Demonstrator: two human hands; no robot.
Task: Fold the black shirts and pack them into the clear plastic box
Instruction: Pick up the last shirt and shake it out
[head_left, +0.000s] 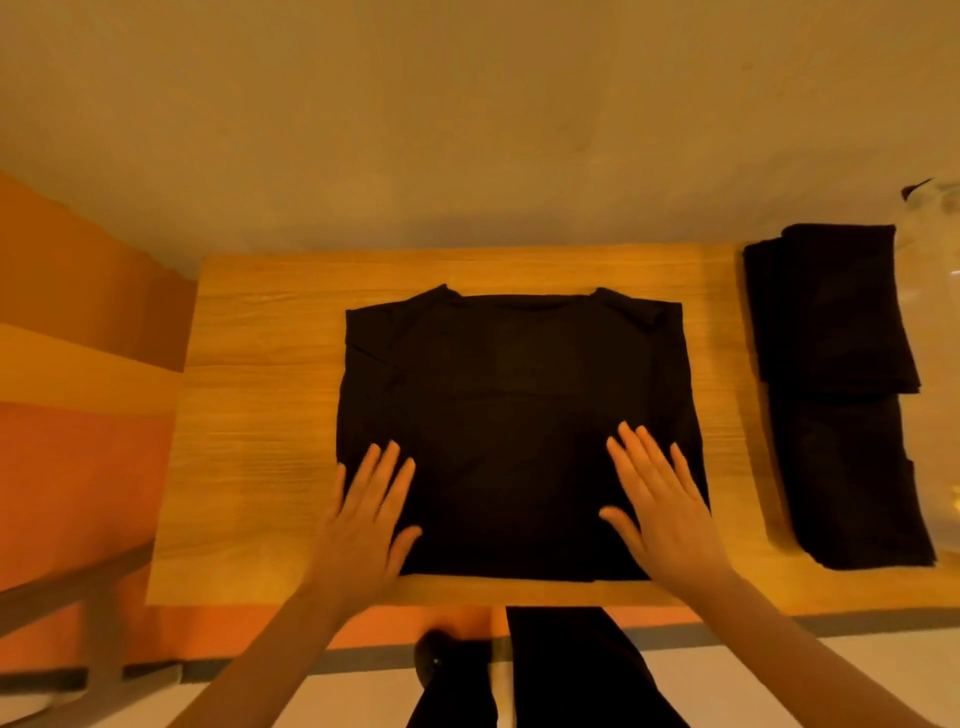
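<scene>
left hand (363, 519), right hand (660, 509) flat on black shirt (519, 415)

Setting: plain indoor room (type of place uncertain)
Evidence: wooden table (270, 415), bare wall (467, 130), orange floor (78, 467)

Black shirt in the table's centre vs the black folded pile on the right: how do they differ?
The black shirt in the centre lies as one wide squarish panel, sleeves tucked in; the black folded pile on the right is narrower and elongated. Both flat hands, left hand and right hand, rest on the centre shirt; nothing touches the pile. The pile sits beside the clear plastic box; the shirt lies apart from it. Both are black fabric on the wooden table.
</scene>
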